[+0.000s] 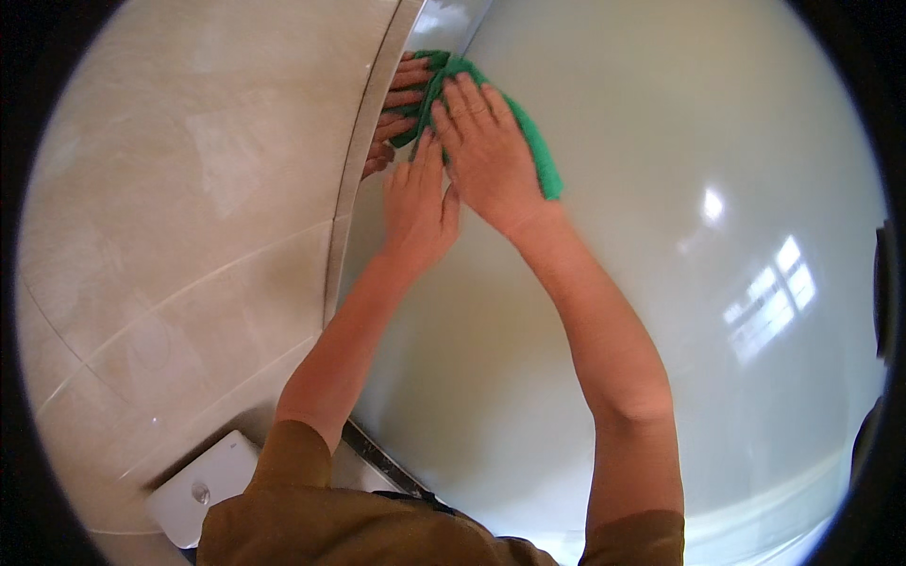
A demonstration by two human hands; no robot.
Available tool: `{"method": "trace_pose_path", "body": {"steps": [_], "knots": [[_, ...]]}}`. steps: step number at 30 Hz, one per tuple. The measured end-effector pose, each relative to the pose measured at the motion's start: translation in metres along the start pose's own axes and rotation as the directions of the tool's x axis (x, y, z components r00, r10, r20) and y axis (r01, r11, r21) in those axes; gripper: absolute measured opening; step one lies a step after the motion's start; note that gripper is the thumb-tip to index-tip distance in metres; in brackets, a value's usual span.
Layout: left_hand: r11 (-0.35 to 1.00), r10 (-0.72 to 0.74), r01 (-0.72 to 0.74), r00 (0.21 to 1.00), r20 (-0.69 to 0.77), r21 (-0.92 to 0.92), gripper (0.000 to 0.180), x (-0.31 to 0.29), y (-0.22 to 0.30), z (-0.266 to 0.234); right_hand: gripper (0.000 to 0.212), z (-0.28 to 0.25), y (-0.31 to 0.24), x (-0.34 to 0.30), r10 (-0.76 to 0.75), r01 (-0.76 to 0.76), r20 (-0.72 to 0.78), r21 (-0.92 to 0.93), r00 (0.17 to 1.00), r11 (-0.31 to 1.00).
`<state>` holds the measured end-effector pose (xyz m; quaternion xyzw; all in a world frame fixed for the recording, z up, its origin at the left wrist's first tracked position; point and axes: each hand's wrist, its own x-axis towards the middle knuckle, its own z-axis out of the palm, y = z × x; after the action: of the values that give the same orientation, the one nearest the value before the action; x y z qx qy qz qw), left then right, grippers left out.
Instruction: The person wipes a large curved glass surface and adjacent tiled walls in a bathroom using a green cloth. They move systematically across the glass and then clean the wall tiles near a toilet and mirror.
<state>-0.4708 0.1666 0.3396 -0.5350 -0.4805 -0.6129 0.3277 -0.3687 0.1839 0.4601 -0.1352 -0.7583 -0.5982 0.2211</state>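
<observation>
A green cloth (536, 149) lies against a large glossy pale panel, at its upper left edge. My right hand (491, 156) presses flat on the cloth, fingers stretched out and side by side. Just below and left of it is my left hand (418, 208), its longer fingers extended with the tips at the cloth's lower left edge. Between the panel and the tiled wall runs a shiny metal strip (436, 24). Reflected fingers and green cloth show in this strip beside my real hands. Some of the cloth is hidden under my right palm.
Beige tiled wall (208, 170) fills the left side. A white box-shaped fixture with a round button (200, 492) stands at the lower left. The pale panel (661, 311) spreads across the right and reflects a bright window. Dark objects (885, 292) sit at the far right rim.
</observation>
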Motion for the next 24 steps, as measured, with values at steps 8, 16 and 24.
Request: {"method": "trace_pose_path", "body": {"steps": [8,16,24], "knots": [[0.992,-0.125,0.128,0.984,0.128,-0.016,0.066,-0.124,-0.007,-0.002,0.071,0.014,-0.086,-0.051,-0.237,0.226,0.310,0.070,0.921,0.972],[0.981,-0.174,0.188,0.958,0.227,-0.041,0.075,-0.165,0.029,-0.003,0.071,0.010,-0.093,-0.100,-0.328,0.260,0.276,0.255,0.904,0.931],[0.979,0.017,-0.006,0.999,0.051,-0.204,0.069,-0.056,0.098,0.007,0.061,-0.042,0.016,-0.107,0.006,-0.028,0.118,0.182,0.993,0.983]]}}
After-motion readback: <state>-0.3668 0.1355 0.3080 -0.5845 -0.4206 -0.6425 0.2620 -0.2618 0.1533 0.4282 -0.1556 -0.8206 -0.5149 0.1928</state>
